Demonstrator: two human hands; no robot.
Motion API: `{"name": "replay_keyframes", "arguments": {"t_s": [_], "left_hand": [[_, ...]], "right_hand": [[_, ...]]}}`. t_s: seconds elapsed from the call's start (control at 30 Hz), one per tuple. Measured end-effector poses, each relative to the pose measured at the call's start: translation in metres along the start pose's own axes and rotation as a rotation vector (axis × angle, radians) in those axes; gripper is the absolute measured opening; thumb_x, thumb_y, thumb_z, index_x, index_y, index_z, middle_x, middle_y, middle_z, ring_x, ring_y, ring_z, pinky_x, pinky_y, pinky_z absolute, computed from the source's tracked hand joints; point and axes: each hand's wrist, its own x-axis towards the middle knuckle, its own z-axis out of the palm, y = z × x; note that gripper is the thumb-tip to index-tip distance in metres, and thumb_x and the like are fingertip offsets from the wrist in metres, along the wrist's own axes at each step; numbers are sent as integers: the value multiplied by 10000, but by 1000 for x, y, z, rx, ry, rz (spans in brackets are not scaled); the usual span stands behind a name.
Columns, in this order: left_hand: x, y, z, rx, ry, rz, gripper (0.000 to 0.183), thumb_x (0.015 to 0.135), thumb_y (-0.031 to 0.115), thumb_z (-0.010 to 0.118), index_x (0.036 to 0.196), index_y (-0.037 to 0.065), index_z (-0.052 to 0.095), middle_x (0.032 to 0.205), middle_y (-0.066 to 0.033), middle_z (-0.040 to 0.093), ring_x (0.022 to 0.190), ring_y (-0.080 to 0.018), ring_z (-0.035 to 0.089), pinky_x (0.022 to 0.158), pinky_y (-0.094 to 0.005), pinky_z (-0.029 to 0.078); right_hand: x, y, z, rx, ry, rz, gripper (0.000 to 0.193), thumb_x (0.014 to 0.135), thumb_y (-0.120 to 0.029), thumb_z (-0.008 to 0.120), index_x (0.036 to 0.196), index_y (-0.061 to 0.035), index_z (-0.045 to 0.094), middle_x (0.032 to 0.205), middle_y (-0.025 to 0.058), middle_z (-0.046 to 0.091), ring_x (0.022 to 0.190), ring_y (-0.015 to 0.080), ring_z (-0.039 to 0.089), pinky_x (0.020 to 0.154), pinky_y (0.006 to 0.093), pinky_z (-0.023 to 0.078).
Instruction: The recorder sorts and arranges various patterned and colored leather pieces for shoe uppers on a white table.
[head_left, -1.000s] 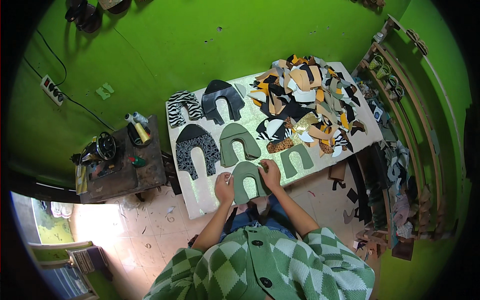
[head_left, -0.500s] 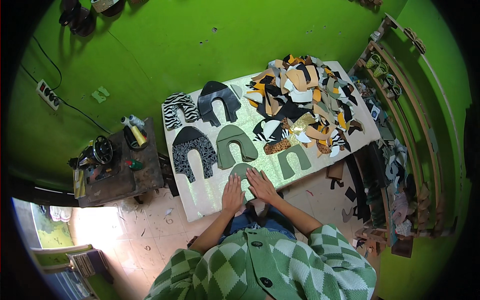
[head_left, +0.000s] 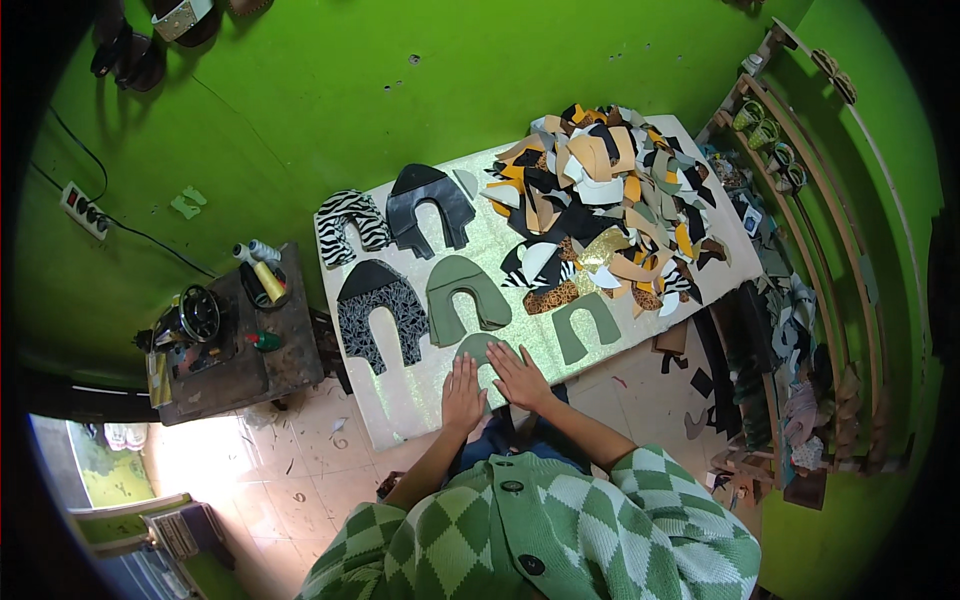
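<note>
My left hand [head_left: 463, 396] and my right hand [head_left: 522, 379] lie flat at the table's near edge, fingers stretched out. Both press on an olive-green arch-shaped cut piece [head_left: 478, 345], whose rounded top shows between and beyond the fingertips; its lower part is mostly covered. Just beyond is a stack of similar olive-green arch pieces [head_left: 458, 274]. To its left sits a black patterned arch stack [head_left: 368, 281]. Farther back are a zebra-striped stack [head_left: 370, 209] and a plain black one [head_left: 416, 188]. A single olive-green arch piece [head_left: 580, 310] lies right of my right hand.
A big heap of mixed offcuts [head_left: 600, 160] covers the right side of the pale table [head_left: 395, 425]. At left stands a sewing machine [head_left: 198, 312] on a dark stand [head_left: 240, 375] with thread cones [head_left: 268, 280]. Wooden racks [head_left: 830, 250] run along the right wall.
The view has shifted slightly, and the hands stay flat on the same green piece. The right fingers look a little more spread.
</note>
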Motion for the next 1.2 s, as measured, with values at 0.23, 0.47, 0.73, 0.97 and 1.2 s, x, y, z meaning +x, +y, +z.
{"name": "replay_keyframes", "arguments": {"t_s": [0.23, 0.47, 0.73, 0.97, 1.2], "left_hand": [[-1, -1, 1, 17, 45, 22, 683, 860, 282, 476, 1409, -21, 205, 1482, -182, 179, 1380, -313, 160, 1091, -411, 172], [-1, -1, -2, -7, 26, 40, 629, 870, 241, 426, 1397, -37, 223, 1470, -219, 191, 1370, -339, 181, 1083, -441, 160], [31, 37, -18, -40, 183, -34, 614, 837, 214, 471, 1371, -33, 295, 1472, -191, 221, 1371, -304, 201, 1050, -450, 171], [139, 108, -3, -31, 392, -2, 333, 785, 117, 533, 1112, 74, 575, 1349, -165, 410, 1285, -299, 348, 986, -431, 251], [268, 200, 7, -242, 447, 99, 182, 754, 85, 538, 930, 77, 582, 989, -68, 571, 964, -224, 516, 861, -388, 313]], "right_hand": [[0, 3, 3, 22, 44, -28, 598, 899, -305, 413, 1417, -63, 237, 1496, 82, 197, 1373, 232, 208, 1073, 496, 182], [0, 13, -1, 225, 80, -44, 537, 914, -235, 402, 1406, -63, 272, 1480, 78, 251, 1356, 216, 262, 1020, 498, 217], [-3, 67, -47, 618, 498, 222, 419, 748, 11, 435, 1135, -66, 574, 1227, 110, 554, 1154, 233, 500, 952, 395, 293], [-1, 204, -98, 489, 796, 410, 340, 722, 61, 425, 1018, -16, 574, 1112, 155, 566, 1051, 329, 516, 904, 402, 371], [-7, 330, -128, 487, 787, 604, 265, 742, 16, 483, 977, -50, 587, 1020, 127, 559, 1011, 315, 522, 886, 415, 382]]}}
